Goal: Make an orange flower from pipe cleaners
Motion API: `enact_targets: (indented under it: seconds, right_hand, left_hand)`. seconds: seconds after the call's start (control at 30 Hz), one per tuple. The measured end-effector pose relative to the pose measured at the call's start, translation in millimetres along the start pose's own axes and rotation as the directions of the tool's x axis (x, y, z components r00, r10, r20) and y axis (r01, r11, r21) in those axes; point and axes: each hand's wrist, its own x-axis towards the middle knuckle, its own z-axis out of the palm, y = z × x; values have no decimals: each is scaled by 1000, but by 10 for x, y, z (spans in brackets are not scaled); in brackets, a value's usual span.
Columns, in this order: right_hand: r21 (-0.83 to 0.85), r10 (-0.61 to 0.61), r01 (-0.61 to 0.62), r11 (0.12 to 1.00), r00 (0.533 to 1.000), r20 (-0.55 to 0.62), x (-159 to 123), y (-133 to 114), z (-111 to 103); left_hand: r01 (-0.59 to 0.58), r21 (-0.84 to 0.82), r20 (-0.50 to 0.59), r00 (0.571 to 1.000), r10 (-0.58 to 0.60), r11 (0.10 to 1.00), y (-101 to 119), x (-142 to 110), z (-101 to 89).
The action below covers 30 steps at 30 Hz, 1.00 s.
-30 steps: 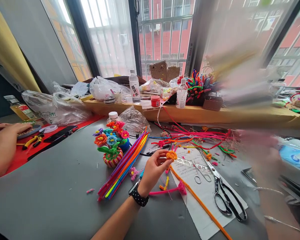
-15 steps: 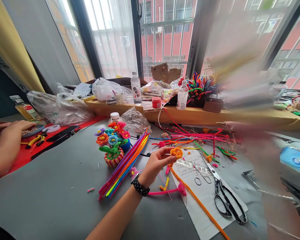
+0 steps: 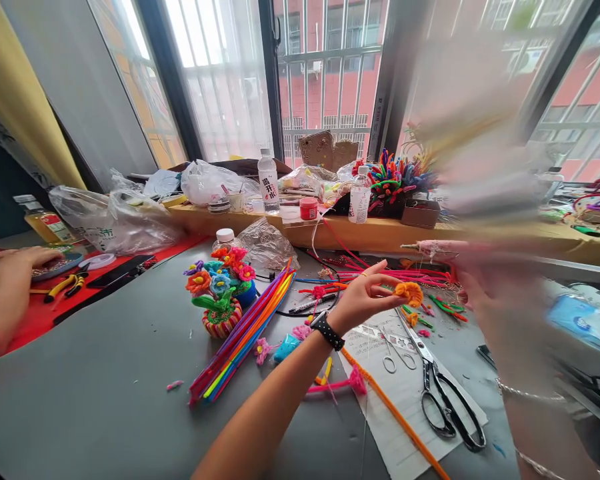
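Note:
My left hand (image 3: 363, 300), with a dotted black watch strap at the wrist, pinches a small orange pipe-cleaner flower (image 3: 409, 293) between thumb and fingers. An orange pipe cleaner (image 3: 393, 407) slants down toward the front edge; whether it joins the flower is hidden behind my hand. My right hand (image 3: 480, 287) is blurred by a smear over the view. It grips what looks like a pink glue gun (image 3: 437, 249), its thin tip pointing left, above and right of the flower. Below lie black-handled scissors (image 3: 433, 373) and small silver scissors (image 3: 395, 350) on a printed sheet (image 3: 390, 430).
Potted pipe-cleaner flowers (image 3: 220, 287) stand left of a bundle of coloured pipe cleaners (image 3: 245, 340). Another person's hand (image 3: 27, 259) rests at a bowl on the far left, near yellow pliers (image 3: 67, 285). Bottles (image 3: 269, 183) line the sill. A tissue pack (image 3: 580, 313) sits right.
My left hand has moved right and slightly up with the orange flower, nearer the glue gun. The pink glue gun has shifted left and shows more clearly.

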Motion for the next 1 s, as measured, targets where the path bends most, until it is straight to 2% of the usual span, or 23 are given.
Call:
enact_targets:
  seconds: [0.1, 0.2, 0.4, 0.57, 0.77, 0.87, 0.93, 1.0]
  right_hand:
    - [94, 59, -64, 993, 996, 62, -11, -94, -16]
    - [113, 59, -66, 991, 996, 66, -23, -177, -33]
    - [176, 109, -125, 976, 990, 94, -31, -332, -77]
    - [234, 190, -223, 946, 970, 152, -20, -263, -48]
    - [269, 132, -159, 950, 985, 114, 0, -155, -29]
    - [290, 149, -174, 941, 983, 105, 13, -120, -38]
    - [304, 149, -172, 937, 984, 99, 25, -85, -42]
    - [303, 142, -158, 940, 987, 73, 39, -54, -51]
  left_hand:
    - [22, -19, 63, 998, -21, 1000, 0, 78, 8]
    - [32, -56, 115, 993, -26, 998, -8, 152, 52]
    - [93, -141, 118, 990, -77, 986, -100, 212, 105]
    - [146, -142, 58, 989, -140, 979, -149, 153, 52]
    - [199, -65, 64, 979, -195, 978, -134, 10, -49]
    - [228, -6, 29, 973, -227, 974, -149, -103, -189]
    - [266, 40, -73, 962, -262, 963, -162, -199, -333]
    - [317, 59, -203, 932, -300, 947, -167, -306, -507]
